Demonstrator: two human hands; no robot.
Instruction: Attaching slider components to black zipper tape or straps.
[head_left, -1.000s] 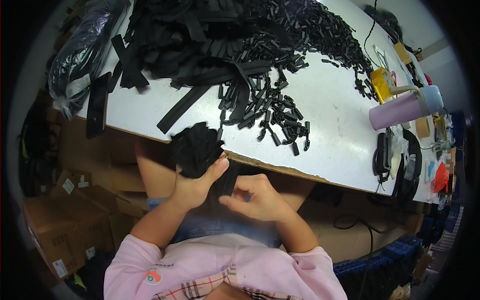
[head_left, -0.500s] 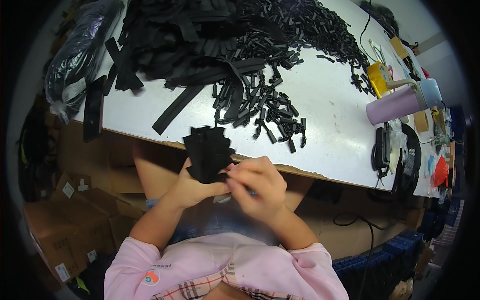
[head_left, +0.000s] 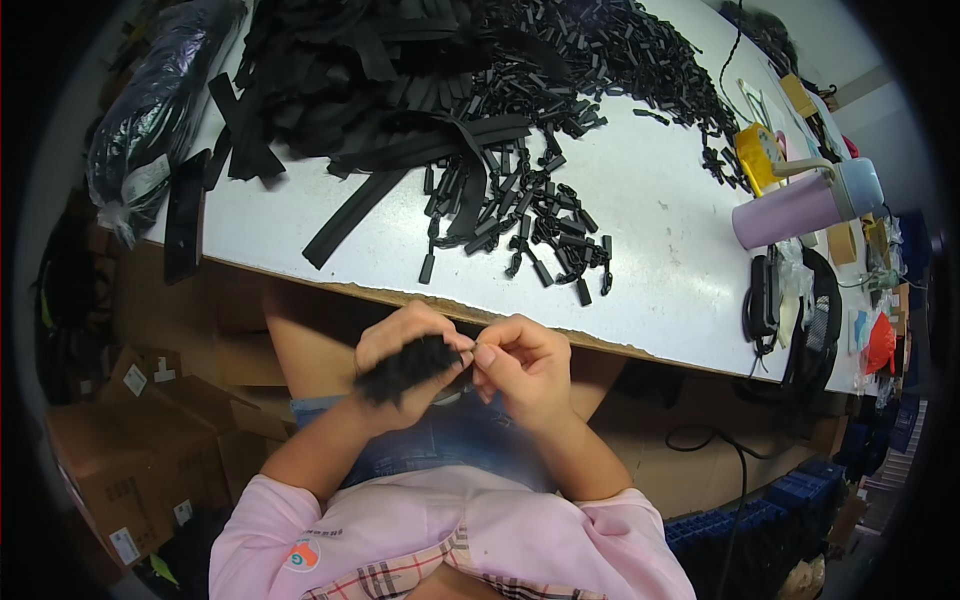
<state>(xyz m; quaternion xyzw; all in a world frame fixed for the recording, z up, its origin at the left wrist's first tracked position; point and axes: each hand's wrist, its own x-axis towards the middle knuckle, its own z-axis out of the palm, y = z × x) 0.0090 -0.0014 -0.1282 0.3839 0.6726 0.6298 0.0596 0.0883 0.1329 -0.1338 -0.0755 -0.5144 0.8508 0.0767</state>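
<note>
Just off the table's near edge, over my lap, my left hand (head_left: 398, 328) is closed round a bundle of black zipper strips (head_left: 408, 370), smeared by motion. My right hand (head_left: 530, 375) meets it at the bundle's right side, thumb and forefinger pinched. What lies between those fingertips is too small to make out. Beyond my hands on the white table (head_left: 340, 282) lie loose black zipper sliders with long pulls (head_left: 540, 225). One zipper strip (head_left: 355, 220) stretches toward me from a big heap of black strips (head_left: 370, 90).
A larger pile of sliders (head_left: 620, 60) covers the back. At the right stand a lilac bottle (head_left: 785, 212) and a yellow object (head_left: 760, 158). A plastic-wrapped black bundle (head_left: 160, 110) lies at the left edge. Cardboard boxes (head_left: 130, 470) sit below left; a cable (head_left: 742, 480) hangs below right.
The bundle, fanned upright before, has tipped down and left as my left hand turned over. My right hand still pinches beside it. A slider pull now shows near the table edge, where the bundle was.
</note>
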